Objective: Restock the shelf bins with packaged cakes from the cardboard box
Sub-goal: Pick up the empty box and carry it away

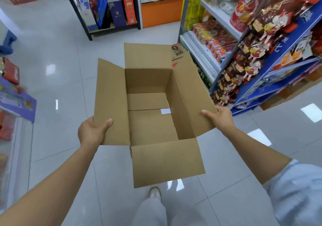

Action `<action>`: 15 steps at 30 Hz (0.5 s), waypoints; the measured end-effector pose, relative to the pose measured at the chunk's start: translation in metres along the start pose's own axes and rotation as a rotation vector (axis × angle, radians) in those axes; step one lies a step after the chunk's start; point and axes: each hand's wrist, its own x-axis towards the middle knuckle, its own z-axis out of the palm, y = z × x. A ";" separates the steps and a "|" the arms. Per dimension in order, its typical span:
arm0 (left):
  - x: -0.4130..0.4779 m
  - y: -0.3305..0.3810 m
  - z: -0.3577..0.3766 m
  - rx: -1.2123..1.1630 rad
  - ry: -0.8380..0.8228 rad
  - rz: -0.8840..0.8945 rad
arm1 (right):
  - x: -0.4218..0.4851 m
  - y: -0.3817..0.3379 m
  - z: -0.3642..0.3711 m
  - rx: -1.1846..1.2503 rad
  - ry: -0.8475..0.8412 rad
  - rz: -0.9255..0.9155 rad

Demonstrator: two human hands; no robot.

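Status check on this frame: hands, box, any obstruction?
Left hand and right hand each grip a side flap of the cardboard box. Box empty, only a white slip inside. Nothing blocking; shelf at right.

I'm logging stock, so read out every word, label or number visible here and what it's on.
"利": on the green carton low on the right; its neighbouring character is unclear.
Logo on the far flap of the cardboard box: upside down, blurred, unreadable.
Print on the snack packets and the blue shelf sign: too blurred to read.
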 end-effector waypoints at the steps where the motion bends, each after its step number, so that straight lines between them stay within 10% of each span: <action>1: 0.017 0.013 0.007 0.001 -0.005 0.008 | 0.019 -0.007 -0.002 -0.001 0.005 0.005; 15: 0.204 0.184 0.146 0.013 0.014 0.011 | 0.298 -0.079 -0.037 -0.035 0.016 -0.019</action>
